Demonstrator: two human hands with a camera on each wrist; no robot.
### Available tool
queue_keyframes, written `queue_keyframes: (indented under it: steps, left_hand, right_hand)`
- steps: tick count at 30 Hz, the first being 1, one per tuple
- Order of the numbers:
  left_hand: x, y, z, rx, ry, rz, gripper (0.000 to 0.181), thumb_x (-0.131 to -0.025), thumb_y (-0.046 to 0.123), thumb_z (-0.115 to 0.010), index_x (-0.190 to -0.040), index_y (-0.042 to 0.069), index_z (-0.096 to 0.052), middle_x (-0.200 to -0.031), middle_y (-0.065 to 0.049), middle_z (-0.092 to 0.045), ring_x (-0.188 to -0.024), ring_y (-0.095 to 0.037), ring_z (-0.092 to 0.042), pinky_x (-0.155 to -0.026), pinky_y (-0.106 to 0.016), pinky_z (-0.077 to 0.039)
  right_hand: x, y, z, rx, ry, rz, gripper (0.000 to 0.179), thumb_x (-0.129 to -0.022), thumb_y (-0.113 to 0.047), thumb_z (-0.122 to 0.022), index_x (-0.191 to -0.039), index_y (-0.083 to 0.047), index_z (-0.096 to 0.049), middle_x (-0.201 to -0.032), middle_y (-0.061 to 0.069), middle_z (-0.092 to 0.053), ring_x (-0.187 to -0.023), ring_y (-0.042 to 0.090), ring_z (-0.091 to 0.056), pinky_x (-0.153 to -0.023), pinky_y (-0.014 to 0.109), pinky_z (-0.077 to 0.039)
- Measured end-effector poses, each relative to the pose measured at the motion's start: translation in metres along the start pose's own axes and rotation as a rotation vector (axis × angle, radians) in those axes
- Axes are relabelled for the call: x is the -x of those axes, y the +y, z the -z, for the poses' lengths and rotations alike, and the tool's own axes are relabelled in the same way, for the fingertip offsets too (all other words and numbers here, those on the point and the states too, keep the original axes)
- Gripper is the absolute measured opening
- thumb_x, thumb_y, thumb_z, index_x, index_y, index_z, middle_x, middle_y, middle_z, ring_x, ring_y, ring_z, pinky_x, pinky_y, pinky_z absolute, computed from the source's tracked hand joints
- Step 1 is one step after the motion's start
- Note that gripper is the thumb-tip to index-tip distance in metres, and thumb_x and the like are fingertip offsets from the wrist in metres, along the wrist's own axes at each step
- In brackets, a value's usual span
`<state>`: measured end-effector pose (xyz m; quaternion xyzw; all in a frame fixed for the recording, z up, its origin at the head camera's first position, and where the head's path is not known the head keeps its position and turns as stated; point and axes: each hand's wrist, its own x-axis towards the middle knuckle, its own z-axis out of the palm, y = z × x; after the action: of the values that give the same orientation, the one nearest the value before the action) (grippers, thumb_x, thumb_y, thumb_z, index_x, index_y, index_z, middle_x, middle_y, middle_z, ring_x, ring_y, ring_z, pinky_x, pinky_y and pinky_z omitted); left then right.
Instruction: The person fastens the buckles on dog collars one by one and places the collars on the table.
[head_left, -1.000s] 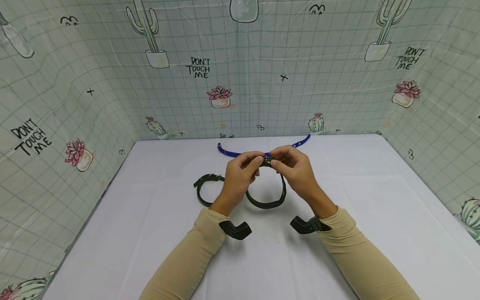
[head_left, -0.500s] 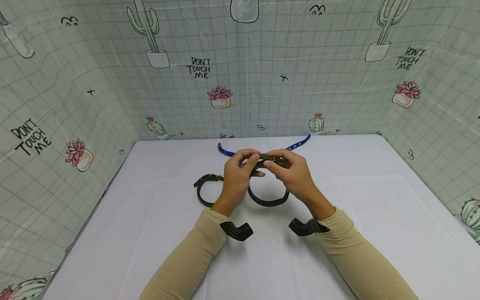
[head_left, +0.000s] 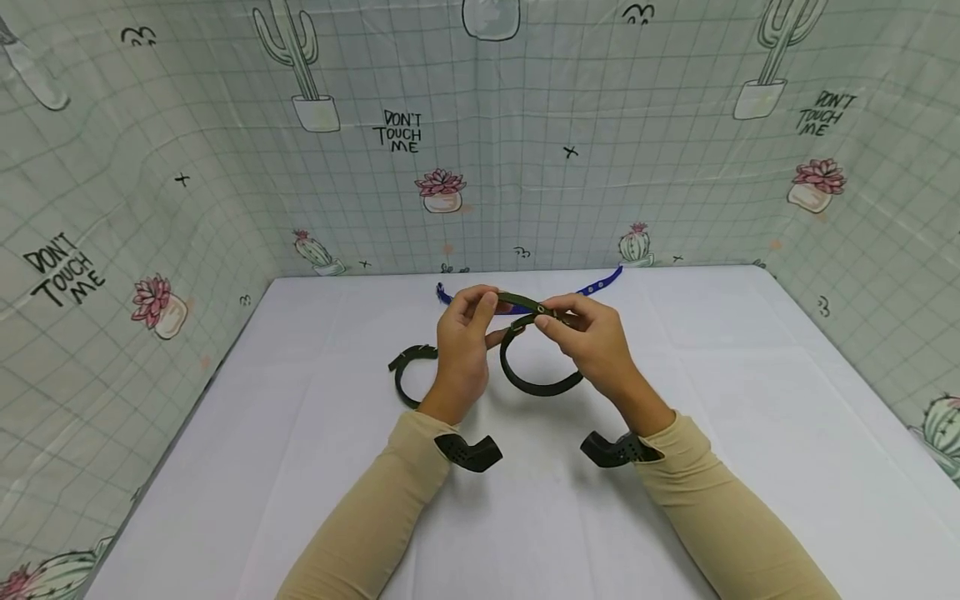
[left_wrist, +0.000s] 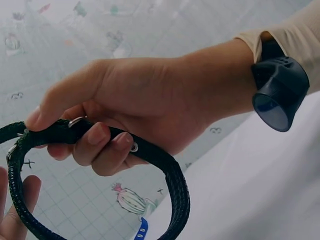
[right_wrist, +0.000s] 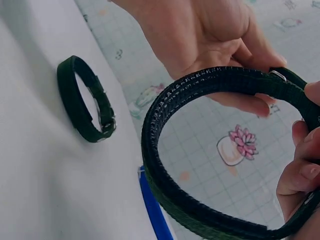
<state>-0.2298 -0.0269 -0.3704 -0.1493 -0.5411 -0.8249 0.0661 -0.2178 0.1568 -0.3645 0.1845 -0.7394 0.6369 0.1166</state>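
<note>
Head view, mid-frame: left hand (head_left: 462, 354) pinched the dark-green collar (head_left: 543, 389) by its strap tail (head_left: 517, 299), right hand (head_left: 592, 335) pinched beside its eyelet (head_left: 541, 309); seemingly buckling or unbuckling, hard to tell, next calling for steady tension.

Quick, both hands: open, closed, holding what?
Left hand: closed, pinching the looped dark green strap held between the hands.
Right hand: closed, gripping the same strap.

The table (head_left: 765, 375) gives passage right of the right hand (head_left: 594, 333); 2 obstacles: green loop (head_left: 414, 352) at left, blue strap (head_left: 600, 285) (partly hidden) beyond.
</note>
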Motion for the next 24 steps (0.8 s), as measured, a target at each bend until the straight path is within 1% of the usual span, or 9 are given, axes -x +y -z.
queue_keyframes:
  steps: [2,6,9,11,14,16,19,21,24]
  left_hand:
    - [-0.001,0.000,0.001,-0.002,0.015,0.009,0.034,-0.105,0.020,-0.056,-0.126,-0.007,-0.053,-0.116,-0.009,-0.062,-0.109,-0.023,-0.061,-0.080,-0.035,-0.059]
    - [-0.001,-0.001,0.001,0.020,0.049,0.023,0.031,-0.106,0.022,-0.055,-0.126,-0.001,-0.053,-0.116,-0.009,-0.062,-0.109,-0.024,-0.061,-0.078,-0.034,-0.059]
    - [0.001,-0.002,-0.001,0.055,0.065,0.030,0.035,-0.106,0.024,-0.055,-0.130,0.000,-0.049,-0.116,-0.008,-0.061,-0.108,-0.025,-0.061,-0.078,-0.033,-0.058]
    - [0.002,-0.003,-0.004,0.082,0.052,0.035,0.037,-0.105,0.023,-0.057,-0.131,0.000,-0.046,-0.116,-0.010,-0.060,-0.107,-0.025,-0.061,-0.078,-0.034,-0.058]
    - [0.004,-0.005,-0.007,0.080,0.007,0.042,0.031,-0.102,0.018,-0.061,-0.126,0.002,-0.048,-0.113,-0.010,-0.059,-0.104,-0.024,-0.062,-0.075,-0.032,-0.058]
    - [0.006,-0.005,-0.009,0.021,-0.027,0.027,0.028,-0.100,0.014,-0.064,-0.121,0.000,-0.053,-0.110,-0.010,-0.060,-0.101,-0.022,-0.063,-0.072,-0.031,-0.058]
    - [0.008,-0.006,-0.010,-0.119,-0.068,-0.022,0.024,-0.097,0.011,-0.068,-0.115,-0.003,-0.062,-0.108,-0.009,-0.061,-0.095,-0.019,-0.063,-0.070,-0.028,-0.057]
    - [0.009,-0.006,-0.010,-0.215,-0.089,-0.056,0.022,-0.097,0.012,-0.069,-0.113,-0.003,-0.067,-0.108,-0.009,-0.064,-0.092,-0.018,-0.063,-0.068,-0.028,-0.057]
    - [0.010,-0.008,-0.011,-0.294,-0.118,-0.080,0.022,-0.097,0.014,-0.069,-0.114,0.000,-0.071,-0.108,-0.009,-0.065,-0.088,-0.018,-0.063,-0.066,-0.028,-0.056]
  right_hand:
    - [0.000,0.000,0.000,-0.006,-0.001,-0.002,0.021,-0.093,-0.012,-0.073,-0.110,0.001,-0.070,-0.089,0.012,-0.060,-0.063,0.013,-0.053,-0.052,0.024,-0.040]
    - [0.000,0.001,-0.001,-0.022,-0.012,0.000,0.021,-0.095,-0.011,-0.071,-0.112,0.002,-0.069,-0.087,0.012,-0.059,-0.061,0.014,-0.050,-0.051,0.025,-0.041]
    - [0.001,0.001,-0.001,-0.040,-0.011,-0.009,0.022,-0.097,-0.010,-0.068,-0.113,0.004,-0.068,-0.082,0.011,-0.057,-0.060,0.016,-0.049,-0.051,0.026,-0.042]
    - [0.001,0.001,-0.002,-0.056,0.008,-0.023,0.022,-0.097,-0.011,-0.067,-0.113,0.004,-0.067,-0.079,0.010,-0.056,-0.060,0.016,-0.049,-0.051,0.026,-0.042]
    - [0.001,0.001,-0.004,-0.082,0.045,-0.036,0.022,-0.097,-0.011,-0.067,-0.113,0.004,-0.067,-0.078,0.008,-0.055,-0.060,0.015,-0.049,-0.051,0.025,-0.041]
    - [0.001,0.001,-0.005,-0.103,0.063,-0.037,0.022,-0.097,-0.012,-0.067,-0.113,0.004,-0.067,-0.080,0.008,-0.056,-0.060,0.014,-0.047,-0.051,0.024,-0.040]
    - [0.001,0.002,-0.006,-0.120,0.071,-0.030,0.022,-0.098,-0.012,-0.066,-0.113,0.003,-0.067,-0.085,0.009,-0.057,-0.060,0.014,-0.047,-0.051,0.024,-0.039]
    - [0.001,0.002,-0.007,-0.129,0.068,-0.029,0.022,-0.098,-0.012,-0.066,-0.114,0.003,-0.067,-0.085,0.009,-0.058,-0.061,0.015,-0.047,-0.051,0.024,-0.039]
    - [0.000,0.003,-0.008,-0.138,0.061,-0.030,0.022,-0.099,-0.012,-0.065,-0.115,0.002,-0.066,-0.082,0.008,-0.059,-0.061,0.016,-0.048,-0.051,0.024,-0.040]
